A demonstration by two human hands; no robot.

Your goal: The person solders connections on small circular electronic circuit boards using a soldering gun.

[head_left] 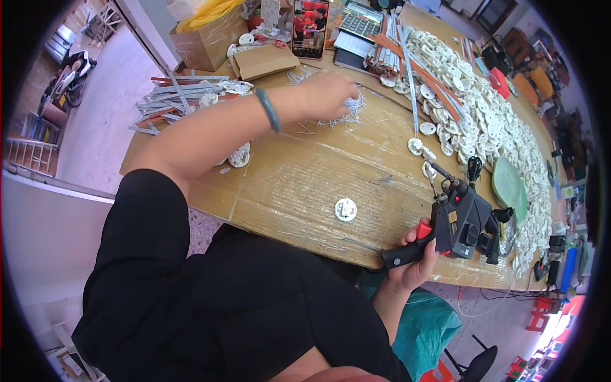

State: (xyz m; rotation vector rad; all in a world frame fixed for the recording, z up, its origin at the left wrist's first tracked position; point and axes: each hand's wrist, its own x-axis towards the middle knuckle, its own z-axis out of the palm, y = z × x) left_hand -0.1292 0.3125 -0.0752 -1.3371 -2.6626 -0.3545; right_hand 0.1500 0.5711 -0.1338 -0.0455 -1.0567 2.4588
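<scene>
Head view of a worker seated at a cardboard-covered table point(299, 184). The left hand point(328, 95) reaches forward across the table, fingers curled down into a loose scatter of thin pins point(349, 113). The fingertips are hidden under the hand, so whether a pin is already pinched cannot be told. The arm is stretched because the pins lie toward the far side of the board, out of the working area near the body. A green bracelet point(270, 109) sits on that wrist.

The right hand point(415, 258) is clenched round the grip of a black glue gun point(459, 223), a finger lying against its red trigger. The gun rests at the near right edge of the table with its nozzle pointing up and away toward the heap, probably kept in hand and propped there so it is ready while the other hand fetches parts.

A single white disc point(345, 209) lies alone on bare cardboard directly in front of the body, between the two hands and well apart from both. This looks like the work position, kept clear of the stock.

Stock is arranged round the rim within reach: a large heap of white discs point(493, 127) along the right, a bundle of strips point(178, 95) at the left, further strips point(398, 44) at the far centre. A green plate point(507, 183) lies at the edge of the heap just beyond the gun. A phone point(310, 28) stands propped at the far edge, beside a cardboard box point(210, 38).
</scene>
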